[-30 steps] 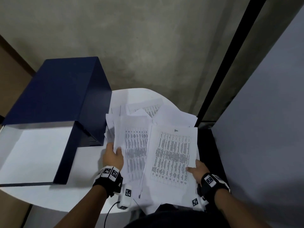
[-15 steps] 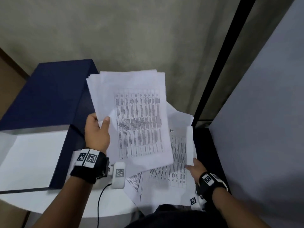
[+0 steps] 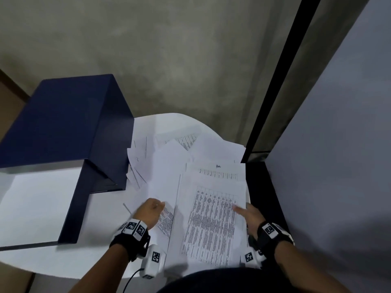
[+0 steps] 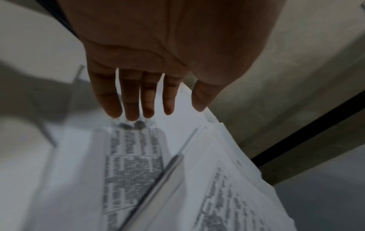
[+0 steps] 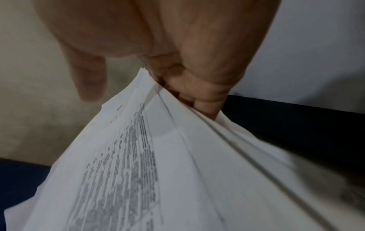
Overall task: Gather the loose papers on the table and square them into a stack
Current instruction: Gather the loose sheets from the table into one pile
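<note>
Grey, rough floor [image 3: 169,49] lies all around a white round table [image 3: 99,256]. On the person's right a tall grey wall [image 3: 338,166] stands close, with a black strip [image 3: 281,81] running along its edge. A dark ledge [image 3: 260,187] sits between the table and that wall, so there is little room on that side. A big blue box [image 3: 63,123] stands open on the left part of the table, and its white inside [image 3: 38,204] faces up. The box touches the far left sheets.

Loose papers [image 3: 190,176] cover the right half of the table in a messy heap. Some poke out over the round far edge and the near edge. The top sheet [image 3: 211,225] is full of small printed rows.

The left hand [image 3: 150,212] is just above the left side of the heap. In the left wrist view its fingers [image 4: 128,100] are straight and spread, gripping nothing. The right hand [image 3: 251,218] is at the right edge of the heap. In the right wrist view its fingers [image 5: 201,96] curl under a bunch of sheets and the thumb [image 5: 88,81] sits over the top, so it holds the papers.
</note>
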A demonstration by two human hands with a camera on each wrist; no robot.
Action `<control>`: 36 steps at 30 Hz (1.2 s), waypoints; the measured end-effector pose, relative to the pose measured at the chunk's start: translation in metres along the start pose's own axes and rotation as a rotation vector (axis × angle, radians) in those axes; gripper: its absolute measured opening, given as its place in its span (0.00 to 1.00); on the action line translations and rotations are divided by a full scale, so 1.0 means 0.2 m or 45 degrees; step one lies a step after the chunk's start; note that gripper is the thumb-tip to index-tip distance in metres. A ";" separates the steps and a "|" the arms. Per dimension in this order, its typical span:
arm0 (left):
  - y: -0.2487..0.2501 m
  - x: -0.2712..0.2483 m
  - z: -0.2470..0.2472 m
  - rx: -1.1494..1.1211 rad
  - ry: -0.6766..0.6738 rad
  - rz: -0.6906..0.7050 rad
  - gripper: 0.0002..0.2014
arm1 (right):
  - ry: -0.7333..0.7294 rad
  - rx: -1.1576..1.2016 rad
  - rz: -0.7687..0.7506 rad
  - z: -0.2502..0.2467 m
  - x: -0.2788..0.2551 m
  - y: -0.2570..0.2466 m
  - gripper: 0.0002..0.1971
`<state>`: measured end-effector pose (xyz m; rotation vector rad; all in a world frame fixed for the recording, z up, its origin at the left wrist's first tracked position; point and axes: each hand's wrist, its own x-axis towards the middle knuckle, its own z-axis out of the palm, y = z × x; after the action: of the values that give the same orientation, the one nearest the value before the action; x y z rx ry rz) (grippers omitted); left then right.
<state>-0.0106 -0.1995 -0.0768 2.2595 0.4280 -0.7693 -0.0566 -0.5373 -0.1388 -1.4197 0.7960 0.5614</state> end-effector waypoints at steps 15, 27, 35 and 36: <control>-0.24 0.07 -0.06 -0.227 0.340 -0.307 0.15 | 0.169 -0.392 -0.143 0.01 0.12 0.07 0.22; -0.07 0.13 -0.08 -0.859 0.568 -0.266 0.33 | 0.224 -0.483 -0.178 -0.02 0.09 0.09 0.20; 0.07 0.11 0.02 -0.757 0.578 -0.400 0.50 | 0.169 -0.615 -0.181 0.00 0.09 0.08 0.20; 0.10 0.11 0.02 -0.724 0.591 -0.407 0.52 | 0.159 -0.626 -0.178 0.00 0.09 0.08 0.20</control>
<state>0.0134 -0.2144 -0.0832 1.8244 1.0958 -0.2082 -0.0573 -0.5379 -0.1627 -1.9618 0.6746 0.5882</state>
